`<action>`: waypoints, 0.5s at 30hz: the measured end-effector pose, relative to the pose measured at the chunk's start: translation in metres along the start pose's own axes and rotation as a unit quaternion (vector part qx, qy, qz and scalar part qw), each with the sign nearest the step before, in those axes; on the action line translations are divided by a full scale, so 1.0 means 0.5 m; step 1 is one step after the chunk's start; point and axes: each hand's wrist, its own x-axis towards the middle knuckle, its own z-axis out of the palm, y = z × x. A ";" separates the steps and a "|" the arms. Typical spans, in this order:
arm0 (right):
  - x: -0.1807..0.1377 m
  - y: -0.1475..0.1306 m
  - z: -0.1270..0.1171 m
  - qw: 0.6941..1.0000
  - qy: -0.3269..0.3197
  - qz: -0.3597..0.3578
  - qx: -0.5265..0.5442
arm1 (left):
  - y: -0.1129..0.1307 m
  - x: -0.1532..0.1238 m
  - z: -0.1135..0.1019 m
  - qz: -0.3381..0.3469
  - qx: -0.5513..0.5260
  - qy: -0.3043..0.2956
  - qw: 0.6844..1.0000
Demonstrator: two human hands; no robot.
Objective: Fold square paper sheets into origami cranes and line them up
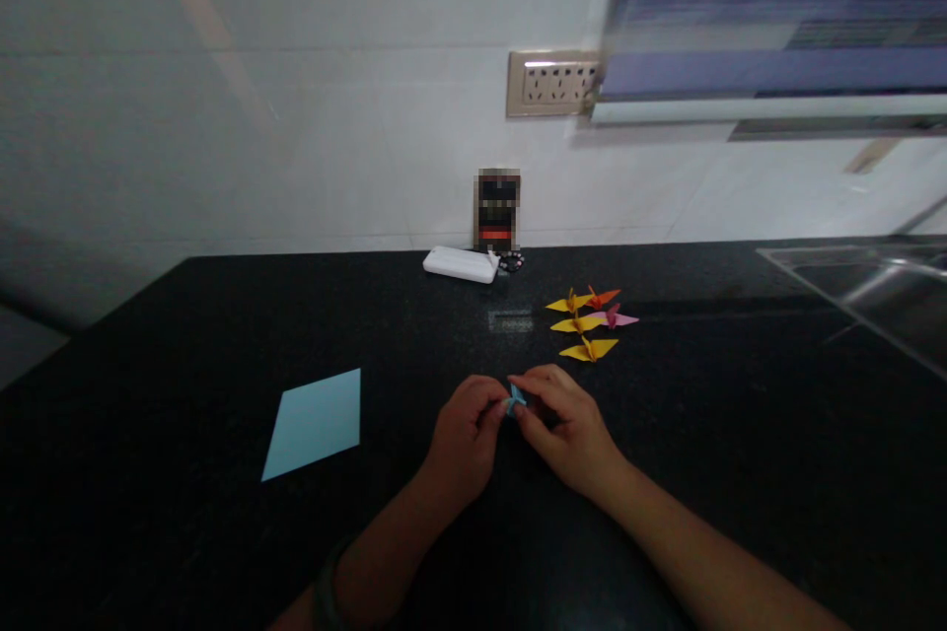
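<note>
A small folded piece of light blue paper is pinched between my two hands, just above the dark countertop. My left hand grips its left side between thumb and fingers. On the other side, my right hand pinches it with thumb and forefinger. Fingers hide much of the folds. Beyond my right hand lie several folded paper cranes: a yellow one nearest, more yellow ones behind, an orange one and a pink one. To the left rests a flat light blue sheet of paper.
Against the tiled wall stands a small blurred-out dark item. A white oblong device with a beaded strap lies before it. A sink edge is at the right. A socket panel and a blue blind are above.
</note>
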 end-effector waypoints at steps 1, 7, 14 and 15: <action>0.000 0.001 0.000 1.000 0.005 0.002 0.001 | -0.001 0.001 0.000 -0.001 0.000 0.002 1.000; 0.002 0.000 0.000 1.000 0.018 0.016 0.007 | -0.005 -0.003 0.002 -0.035 -0.025 0.003 0.999; 0.002 -0.001 0.000 0.999 0.034 0.034 0.022 | -0.002 -0.012 0.011 -0.100 -0.150 -0.006 0.984; 0.001 -0.001 0.000 0.999 0.032 0.034 0.026 | -0.002 -0.012 0.011 -0.104 -0.159 -0.007 0.982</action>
